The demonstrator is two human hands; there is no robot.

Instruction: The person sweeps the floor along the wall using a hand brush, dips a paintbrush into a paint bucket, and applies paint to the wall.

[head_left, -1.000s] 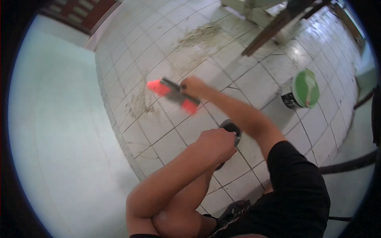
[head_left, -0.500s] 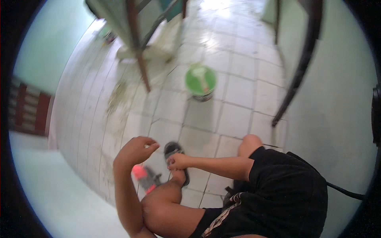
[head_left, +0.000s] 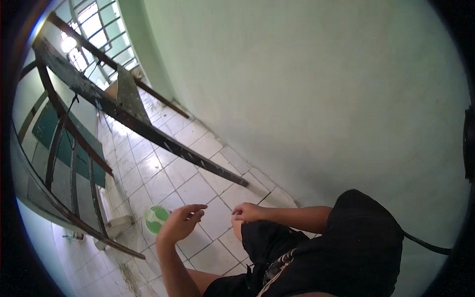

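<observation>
Head view, looking down and along a tiled floor [head_left: 190,190] beside a pale green wall [head_left: 307,89]. The person is crouching at the lower right, wearing a black shirt [head_left: 356,242] and black shorts [head_left: 269,242].

The left hand [head_left: 180,222] is hovering above the floor with the palm turned up and the fingers [head_left: 195,208] loosely curled; it is released and grasping nothing. The right hand [head_left: 247,212] is resting at the knee, against the edge of the shorts, with the fingers bent inward; whether it is pinching anything cannot be told, and no object is showing in it.

The thing nearest the hands is a small round green container [head_left: 156,219] with a white pattern on its top. It is sitting upright on the floor just to the left of the left hand, apart from it, and close to the foot of a pale bench leg [head_left: 116,225].

Dark metal bars [head_left: 148,131] are leaning across the floor from the upper left toward the wall, ending near the floor's edge above the right hand. A barred window [head_left: 94,29] is letting in light at the upper left.
</observation>
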